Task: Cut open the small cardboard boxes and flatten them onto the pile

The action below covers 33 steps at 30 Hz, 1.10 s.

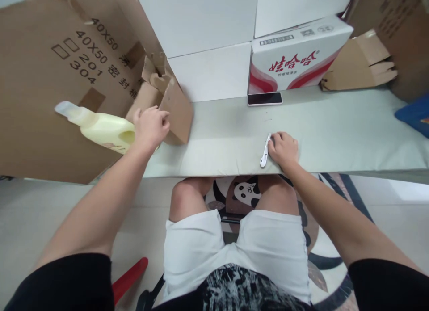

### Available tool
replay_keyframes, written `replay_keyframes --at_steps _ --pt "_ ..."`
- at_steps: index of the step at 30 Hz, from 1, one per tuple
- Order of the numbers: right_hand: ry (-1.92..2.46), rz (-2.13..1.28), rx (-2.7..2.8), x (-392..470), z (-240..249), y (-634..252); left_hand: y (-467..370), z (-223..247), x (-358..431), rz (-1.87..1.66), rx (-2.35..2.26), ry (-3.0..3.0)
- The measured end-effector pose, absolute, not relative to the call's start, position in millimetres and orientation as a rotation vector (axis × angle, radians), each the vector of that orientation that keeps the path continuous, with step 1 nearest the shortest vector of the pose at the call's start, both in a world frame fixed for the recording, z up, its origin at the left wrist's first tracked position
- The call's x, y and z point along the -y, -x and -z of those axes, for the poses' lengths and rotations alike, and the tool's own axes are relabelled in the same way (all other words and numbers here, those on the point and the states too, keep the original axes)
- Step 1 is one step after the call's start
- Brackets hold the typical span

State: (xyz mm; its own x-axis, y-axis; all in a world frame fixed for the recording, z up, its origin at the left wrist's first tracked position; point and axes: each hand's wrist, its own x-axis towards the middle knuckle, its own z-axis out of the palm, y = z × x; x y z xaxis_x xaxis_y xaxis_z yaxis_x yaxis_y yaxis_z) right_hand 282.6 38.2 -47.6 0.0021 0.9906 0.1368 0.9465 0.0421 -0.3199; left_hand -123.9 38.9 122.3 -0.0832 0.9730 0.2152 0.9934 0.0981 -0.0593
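My left hand point(152, 125) is at the small open cardboard box point(179, 110), beside a pale yellow bottle point(103, 128) that lies tilted with its clear cap to the left. Its fingers are bent over the box's near flap; whether they grip anything is hidden. On the pale green cloth, my right hand point(284, 148) rests with curled fingers against a slim white object point(265, 152), whose upper end it touches. Farther back, a phone point(264, 99) lies flat with its dark screen up.
A large cardboard sheet point(43, 123) leans at the left. A white and red carton point(298, 56) stands at the back, with a torn brown box point(358, 63) to its right. Something blue point(415, 115) sits at the right edge of the cloth-covered surface point(342, 132).
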Motion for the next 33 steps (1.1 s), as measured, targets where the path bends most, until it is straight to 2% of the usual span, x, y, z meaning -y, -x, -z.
replay_keyframes --at_steps 7,12,17,21,26,33 --pt "1.955 -0.19 2.042 -38 42 -282 98 -111 9 0.513 1.571 2.571" --pt "1.783 -0.348 2.232 -38 41 -283 80 -90 19 0.734 1.444 2.679" --pt "1.874 -0.466 1.973 -54 36 -274 73 -74 15 1.113 1.503 2.487" --pt "1.802 -0.498 1.619 -67 23 -260 69 -69 14 1.004 1.582 2.715" --pt "1.207 -0.644 1.332 -62 3 -252 55 -65 10 0.792 1.497 3.009" --pt "1.043 -0.882 1.434 -53 -16 -265 36 -43 -10 1.12 1.703 2.929"
